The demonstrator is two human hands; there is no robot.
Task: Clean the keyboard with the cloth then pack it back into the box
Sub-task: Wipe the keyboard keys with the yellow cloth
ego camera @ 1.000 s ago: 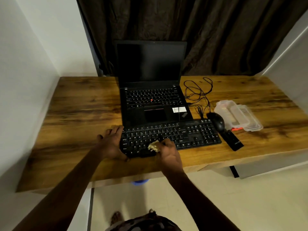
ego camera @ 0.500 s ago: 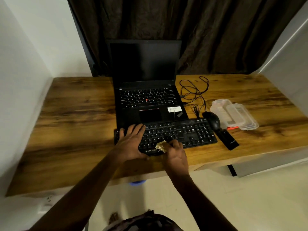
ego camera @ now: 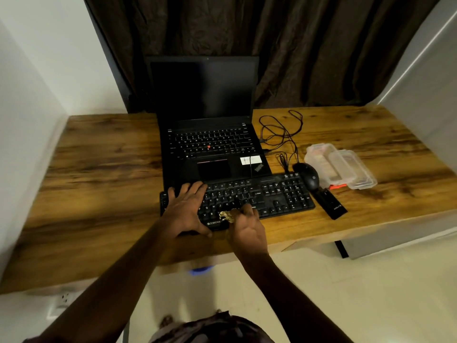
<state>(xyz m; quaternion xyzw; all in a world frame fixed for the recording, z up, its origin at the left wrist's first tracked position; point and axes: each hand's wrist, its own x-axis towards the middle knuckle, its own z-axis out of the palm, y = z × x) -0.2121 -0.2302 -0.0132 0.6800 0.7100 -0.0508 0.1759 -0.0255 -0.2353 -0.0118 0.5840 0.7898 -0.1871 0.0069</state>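
A black external keyboard (ego camera: 277, 196) lies near the front edge of the wooden desk (ego camera: 99, 169), just in front of an open laptop. My left hand (ego camera: 186, 209) rests flat on the keyboard's left part, fingers spread over the keys. My right hand (ego camera: 246, 227) grips a small crumpled yellowish cloth (ego camera: 226, 216) and holds it against the keyboard's front middle keys. No box for the keyboard is plainly in view.
The black laptop (ego camera: 210, 134) stands open behind the keyboard. A black mouse (ego camera: 310, 177) with tangled cable (ego camera: 279, 134), a black stick-shaped device (ego camera: 331, 204) and clear plastic cases (ego camera: 343, 167) lie to the right. White walls flank the desk.
My left hand slid from the keyboard's left end onto its keys. The right hand with the cloth shifted a little to the right along the front rows. The view also moved.
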